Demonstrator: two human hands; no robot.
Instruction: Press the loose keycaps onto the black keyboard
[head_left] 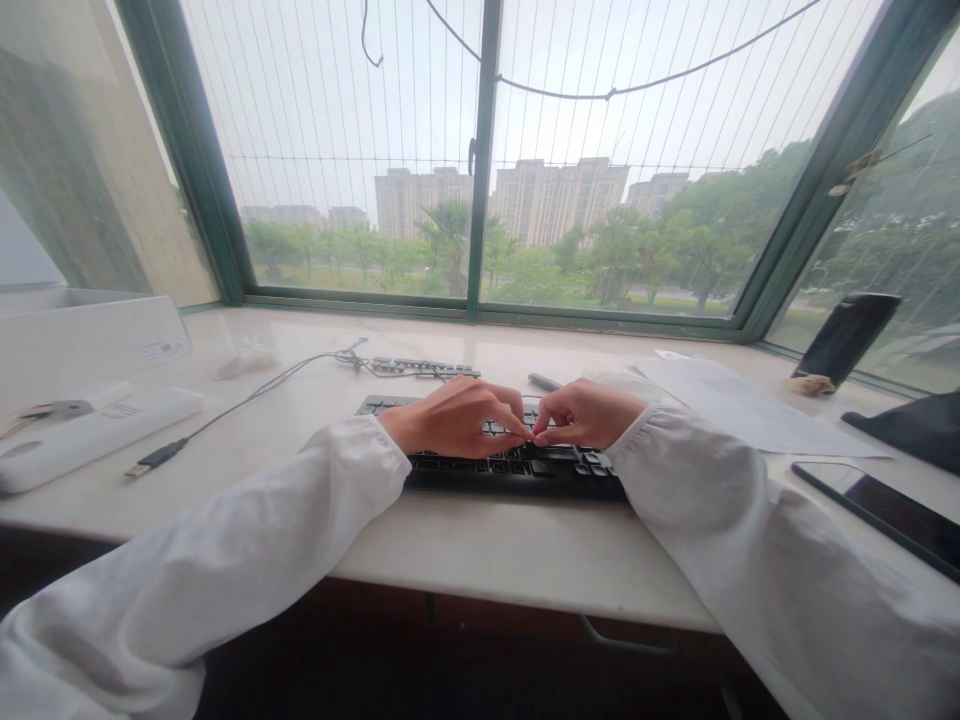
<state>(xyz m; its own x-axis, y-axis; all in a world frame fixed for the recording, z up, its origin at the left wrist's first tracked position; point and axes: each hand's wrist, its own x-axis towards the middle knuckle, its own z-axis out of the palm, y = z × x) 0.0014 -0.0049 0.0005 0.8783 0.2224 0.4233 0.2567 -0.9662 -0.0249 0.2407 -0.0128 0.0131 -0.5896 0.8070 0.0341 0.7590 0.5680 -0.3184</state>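
A black keyboard (517,468) lies on the pale windowsill desk (480,550). Both my hands hover over its middle in white sleeves. My left hand (450,418) is curled, thumb and fingers pinched to a point. My right hand (589,413) is pinched the same way, and the two sets of fingertips meet just above the keys. What they pinch, if anything, is too small to make out.
A USB cable (247,398) runs left to a loose plug (154,458). White boxes (82,340) and a white device (90,430) sit at left. A paper sheet (750,405), a flat dark phone (885,510) and an upright black object (847,335) stand at right. A window is behind.
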